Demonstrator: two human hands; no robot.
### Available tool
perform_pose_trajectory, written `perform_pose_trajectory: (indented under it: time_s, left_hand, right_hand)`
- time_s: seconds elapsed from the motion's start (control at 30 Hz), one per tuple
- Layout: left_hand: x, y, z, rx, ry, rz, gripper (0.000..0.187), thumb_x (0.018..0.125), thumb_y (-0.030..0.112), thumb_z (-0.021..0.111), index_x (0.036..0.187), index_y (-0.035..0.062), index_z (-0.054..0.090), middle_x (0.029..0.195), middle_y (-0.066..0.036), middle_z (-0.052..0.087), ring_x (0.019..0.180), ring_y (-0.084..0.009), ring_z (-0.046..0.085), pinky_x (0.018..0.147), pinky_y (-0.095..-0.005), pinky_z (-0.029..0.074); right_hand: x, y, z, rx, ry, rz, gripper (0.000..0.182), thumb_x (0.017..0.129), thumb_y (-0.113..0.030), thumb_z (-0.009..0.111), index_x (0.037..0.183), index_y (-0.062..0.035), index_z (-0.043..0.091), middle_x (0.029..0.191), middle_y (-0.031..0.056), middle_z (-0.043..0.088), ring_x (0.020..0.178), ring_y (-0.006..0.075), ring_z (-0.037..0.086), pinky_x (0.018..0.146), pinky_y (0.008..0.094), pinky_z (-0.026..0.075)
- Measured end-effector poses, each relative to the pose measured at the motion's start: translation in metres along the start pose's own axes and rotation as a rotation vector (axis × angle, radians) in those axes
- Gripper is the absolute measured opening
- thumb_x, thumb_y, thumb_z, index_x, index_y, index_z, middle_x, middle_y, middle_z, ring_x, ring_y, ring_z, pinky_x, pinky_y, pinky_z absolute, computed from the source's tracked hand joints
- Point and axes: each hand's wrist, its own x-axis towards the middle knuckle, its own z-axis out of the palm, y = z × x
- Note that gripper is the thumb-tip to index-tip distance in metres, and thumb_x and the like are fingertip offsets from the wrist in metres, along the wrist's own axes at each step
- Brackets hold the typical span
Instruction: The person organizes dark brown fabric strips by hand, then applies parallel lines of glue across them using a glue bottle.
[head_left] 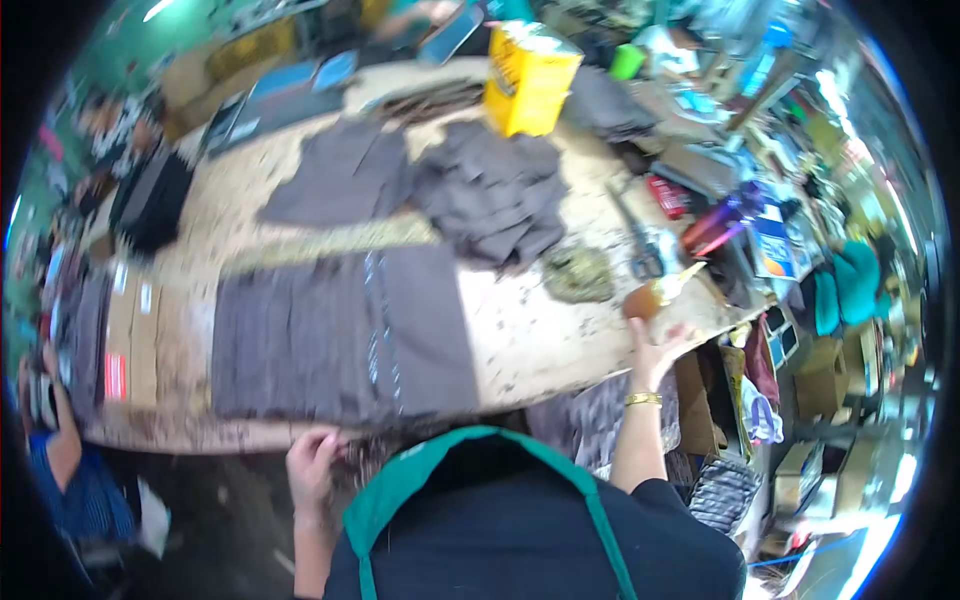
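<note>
My right hand (658, 352) is open at the table's right front edge, fingers spread, its thumb side close against a small orange-brown pot (645, 301) with a pale yellowish tip. Whether they touch is unclear. At the front edge, my left hand (313, 462) has its fingers curled together; anything between them is too small to tell. Just beyond it, dark grey fabric pieces (300, 340) lie overlapped in a row, with shiny wet-looking streaks along one strip. A greenish-brown lump (578, 274) lies left of the pot, and scissors (647, 255) lie behind it.
Grey fabric piles (495, 190) and a yellow box (530, 80) stand farther back on the worktable (530, 350). A cardboard box (130, 335) is at left. Bottles and a red can (666, 197) crowd the right. Another person's arm (63, 425) shows at far left.
</note>
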Motion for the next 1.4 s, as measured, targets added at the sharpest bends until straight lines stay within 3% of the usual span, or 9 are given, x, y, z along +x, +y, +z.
perform_pose_trajectory:
  time_s: [0.1, 0.4, 0.57, 0.67, 0.77, 0.9, 1.03, 1.23, 1.4]
  left_hand:
    - [0.011, 0.022, -0.002, -0.036, 0.031, 0.186, 0.009, 0.085, 0.006, 0.052, 0.090, 0.0006, 0.055, 0.077, -0.004, 0.058, 0.068, -0.0092, 0.055, 0.065, -0.0205, 0.045]
    - [0.012, 0.020, 0.010, -0.119, 0.016, 0.183, 0.007, 0.084, 0.006, 0.053, 0.089, 0.0020, 0.055, 0.077, -0.004, 0.058, 0.067, -0.0088, 0.055, 0.065, -0.0208, 0.046]
    - [0.002, 0.003, -0.001, -0.160, 0.074, 0.182, 0.008, 0.084, 0.004, 0.053, 0.090, -0.0002, 0.056, 0.079, -0.005, 0.059, 0.072, -0.0095, 0.055, 0.068, -0.0210, 0.045]
    - [0.002, -0.003, -0.016, 0.002, 0.195, 0.221, 0.011, 0.084, 0.006, 0.052, 0.089, -0.0031, 0.056, 0.076, -0.004, 0.057, 0.071, -0.0099, 0.053, 0.068, -0.0221, 0.043]
    - [0.008, -0.009, -0.027, 0.051, 0.262, 0.243, 0.015, 0.085, 0.011, 0.053, 0.090, -0.0031, 0.057, 0.076, -0.003, 0.057, 0.070, -0.0087, 0.052, 0.067, -0.0221, 0.042]
    - [0.012, -0.020, -0.025, 0.135, 0.318, 0.299, 0.013, 0.084, 0.008, 0.055, 0.092, -0.0010, 0.059, 0.080, -0.002, 0.058, 0.073, -0.0059, 0.052, 0.064, -0.0197, 0.042]
    - [0.011, -0.036, -0.008, 0.362, 0.245, 0.408, 0.009, 0.080, 0.006, 0.059, 0.087, 0.0011, 0.061, 0.078, -0.002, 0.057, 0.066, -0.0072, 0.052, 0.059, -0.0199, 0.042]
    - [0.015, -0.024, 0.015, 0.568, 0.176, 0.648, 0.010, 0.070, 0.002, 0.063, 0.080, 0.0011, 0.062, 0.078, -0.009, 0.056, 0.075, -0.0233, 0.055, 0.068, -0.0305, 0.044]
    - [0.023, -0.019, 0.014, 0.618, 0.162, 0.696, 0.010, 0.070, 0.003, 0.063, 0.080, 0.0015, 0.061, 0.080, -0.009, 0.055, 0.077, -0.0230, 0.054, 0.070, -0.0311, 0.044]
  right_hand:
    - [0.001, -0.009, 0.017, 0.033, -0.071, 0.013, 0.099, 0.058, -0.022, 0.078, 0.132, 0.0037, 0.018, 0.133, 0.0236, 0.027, 0.123, 0.0338, 0.030, 0.103, 0.0384, 0.025]
    - [0.023, -0.031, 0.023, -0.076, -0.130, 0.080, 0.084, 0.057, -0.025, 0.077, 0.124, -0.0014, 0.033, 0.112, 0.0229, 0.051, 0.102, 0.0375, 0.050, 0.087, 0.0409, 0.040]
    - [0.031, -0.060, -0.012, 0.066, -0.268, -0.064, 0.067, 0.052, -0.020, 0.080, 0.105, -0.0027, 0.044, 0.094, 0.0139, 0.053, 0.088, 0.0246, 0.054, 0.077, 0.0348, 0.044]
    - [0.048, -0.096, -0.042, 0.611, -0.491, 0.009, 0.057, 0.057, -0.006, 0.077, 0.106, -0.0054, 0.046, 0.100, 0.0059, 0.051, 0.087, 0.0152, 0.054, 0.066, 0.0261, 0.048]
    - [0.044, -0.134, -0.047, 1.252, -0.663, 0.066, 0.059, 0.066, -0.011, 0.071, 0.116, -0.0068, 0.041, 0.109, 0.0109, 0.050, 0.093, 0.0242, 0.056, 0.072, 0.0410, 0.054]
    - [0.013, -0.149, -0.018, 0.885, -0.933, -0.014, 0.059, 0.066, -0.003, 0.068, 0.116, -0.0042, 0.039, 0.101, 0.0084, 0.051, 0.091, 0.0195, 0.053, 0.080, 0.0273, 0.044]
    - [-0.039, -0.156, 0.004, 0.969, -1.164, 0.034, 0.058, 0.064, 0.000, 0.068, 0.116, -0.0043, 0.041, 0.101, 0.0072, 0.051, 0.096, 0.0179, 0.051, 0.087, 0.0308, 0.040]
    - [-0.084, -0.165, 0.016, 0.813, -1.332, 0.134, 0.051, 0.069, 0.000, 0.068, 0.112, -0.0068, 0.043, 0.092, 0.0044, 0.057, 0.085, 0.0123, 0.056, 0.076, 0.0256, 0.046]
    - [-0.094, -0.180, 0.016, 0.702, -1.365, 0.292, 0.047, 0.071, -0.004, 0.067, 0.111, -0.0068, 0.043, 0.090, 0.0054, 0.057, 0.081, 0.0118, 0.056, 0.065, 0.0220, 0.047]
